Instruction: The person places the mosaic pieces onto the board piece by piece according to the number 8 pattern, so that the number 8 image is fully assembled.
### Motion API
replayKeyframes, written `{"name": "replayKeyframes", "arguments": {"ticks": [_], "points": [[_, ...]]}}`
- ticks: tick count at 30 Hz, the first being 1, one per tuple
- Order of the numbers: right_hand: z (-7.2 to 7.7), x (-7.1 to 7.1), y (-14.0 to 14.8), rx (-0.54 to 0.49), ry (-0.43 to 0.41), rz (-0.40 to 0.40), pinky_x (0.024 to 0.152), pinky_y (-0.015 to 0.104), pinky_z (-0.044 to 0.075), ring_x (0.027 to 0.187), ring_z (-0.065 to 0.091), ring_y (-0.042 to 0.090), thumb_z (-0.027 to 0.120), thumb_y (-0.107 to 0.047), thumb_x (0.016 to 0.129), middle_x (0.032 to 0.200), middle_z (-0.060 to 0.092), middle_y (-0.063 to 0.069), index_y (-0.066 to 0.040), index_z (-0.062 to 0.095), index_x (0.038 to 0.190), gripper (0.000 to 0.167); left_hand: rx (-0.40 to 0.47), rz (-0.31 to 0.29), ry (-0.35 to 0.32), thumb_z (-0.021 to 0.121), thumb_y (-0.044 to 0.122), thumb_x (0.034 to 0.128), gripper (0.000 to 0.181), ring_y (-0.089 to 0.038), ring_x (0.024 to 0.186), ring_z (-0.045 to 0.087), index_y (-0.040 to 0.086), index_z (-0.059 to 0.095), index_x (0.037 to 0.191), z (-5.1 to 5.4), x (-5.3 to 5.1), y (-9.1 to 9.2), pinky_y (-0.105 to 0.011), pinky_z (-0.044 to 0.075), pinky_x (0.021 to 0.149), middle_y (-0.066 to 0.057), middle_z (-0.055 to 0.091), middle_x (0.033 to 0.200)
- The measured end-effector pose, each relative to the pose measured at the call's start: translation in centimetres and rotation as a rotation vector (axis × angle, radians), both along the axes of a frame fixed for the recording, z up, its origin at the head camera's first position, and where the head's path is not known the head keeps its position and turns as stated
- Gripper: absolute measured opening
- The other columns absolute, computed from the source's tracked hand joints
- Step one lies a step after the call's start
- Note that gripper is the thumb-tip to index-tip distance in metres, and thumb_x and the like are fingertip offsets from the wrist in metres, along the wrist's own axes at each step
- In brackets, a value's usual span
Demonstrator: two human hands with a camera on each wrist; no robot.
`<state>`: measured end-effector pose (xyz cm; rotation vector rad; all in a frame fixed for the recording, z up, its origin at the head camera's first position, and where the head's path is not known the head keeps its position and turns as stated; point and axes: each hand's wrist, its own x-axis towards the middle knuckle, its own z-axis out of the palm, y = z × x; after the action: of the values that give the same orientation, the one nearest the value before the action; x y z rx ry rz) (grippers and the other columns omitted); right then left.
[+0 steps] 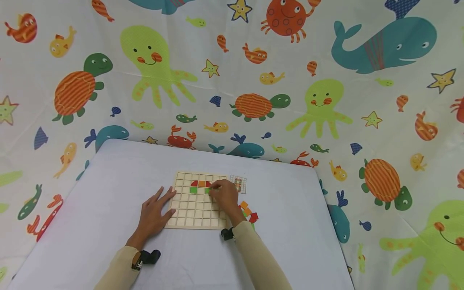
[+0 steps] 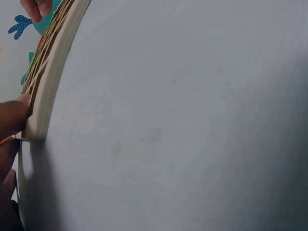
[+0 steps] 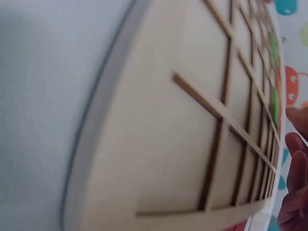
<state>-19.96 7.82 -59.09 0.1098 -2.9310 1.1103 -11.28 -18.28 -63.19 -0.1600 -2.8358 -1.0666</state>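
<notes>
A wooden grid board [image 1: 195, 209] lies flat. In its upper part a row has a red curved piece [image 1: 194, 183], an orange square [image 1: 201, 183] and a red piece [image 1: 208, 184]; below are a green square [image 1: 193, 190] and another green piece [image 1: 207, 191]. My left hand [image 1: 154, 213] rests spread at the board's left edge, its thumb on the rim, also seen in the left wrist view. My right hand [image 1: 225, 196] has curled fingers and pinches at the right green piece, partly covering it. In the right wrist view its fingers [image 3: 294, 168] show at the edge.
A small printed pattern card [image 1: 243, 185] lies beside the board's upper right corner. Several loose red, orange and green pieces [image 1: 254, 217] lie right of the board, partly behind the right forearm. A sea-animal cloth hangs behind the white table [image 1: 290, 225].
</notes>
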Motion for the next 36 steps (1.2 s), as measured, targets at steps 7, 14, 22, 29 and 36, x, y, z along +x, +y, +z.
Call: {"name": "replayKeyframes", "arguments": {"ticks": [7, 14, 22, 29, 36], "points": [[0.7, 0.2, 2.9, -0.182, -0.032, -0.029, 0.070, 0.027, 0.053, 0.083, 0.063, 0.013, 0.086, -0.019, 0.089, 0.097, 0.078, -0.001, -0.017, 0.083, 0.103, 0.014, 0.004, 0.001, 0.002, 0.077, 0.013, 0.0935, 0.067, -0.048, 0.160, 0.027, 0.012, 0.052, 0.156, 0.2, 0.1, 0.1, -0.069, 0.023, 0.119, -0.016, 0.043, 0.168], [1.1, 1.0, 6.7, -0.242, -0.066, -0.078, 0.068, 0.026, 0.052, 0.082, 0.061, 0.018, 0.084, -0.015, 0.091, 0.098, 0.078, 0.000, -0.016, 0.082, 0.107, 0.017, -0.006, -0.002, 0.027, 0.077, 0.013, 0.0938, 0.066, -0.048, 0.159, 0.028, 0.011, 0.053, 0.155, 0.1, 0.1, 0.2, -0.070, 0.024, 0.118, -0.017, 0.044, 0.167], [1.0, 2.0, 9.2, -0.194, -0.135, -0.100, 0.067, 0.029, 0.054, 0.083, 0.060, 0.020, 0.085, -0.017, 0.090, 0.104, 0.077, 0.000, -0.022, 0.083, 0.107, 0.018, 0.005, -0.008, 0.016, 0.076, 0.013, 0.0942, 0.066, -0.048, 0.159, 0.027, 0.011, 0.052, 0.156, 0.2, 0.1, 0.1, -0.070, 0.023, 0.119, -0.017, 0.043, 0.168], [-0.1, 2.3, 9.1, -0.121, -0.171, -0.054, 0.062, 0.027, 0.051, 0.074, 0.059, 0.017, 0.087, -0.014, 0.088, 0.103, 0.076, 0.003, -0.018, 0.084, 0.104, 0.017, -0.008, -0.006, -0.024, 0.075, 0.015, 0.0958, 0.067, -0.046, 0.161, 0.024, 0.012, 0.050, 0.158, 0.1, 0.0, -0.1, -0.070, 0.021, 0.120, -0.016, 0.039, 0.170], [-0.2, 2.7, 8.3, -0.042, -0.188, -0.091, 0.061, 0.030, 0.047, 0.075, 0.058, 0.017, 0.088, -0.014, 0.087, 0.098, 0.074, 0.000, -0.019, 0.084, 0.095, 0.011, -0.012, -0.007, -0.037, 0.075, 0.015, 0.0962, 0.067, -0.046, 0.162, 0.023, 0.012, 0.049, 0.158, 0.3, 0.0, 0.1, -0.069, 0.020, 0.121, -0.015, 0.038, 0.171]]}}
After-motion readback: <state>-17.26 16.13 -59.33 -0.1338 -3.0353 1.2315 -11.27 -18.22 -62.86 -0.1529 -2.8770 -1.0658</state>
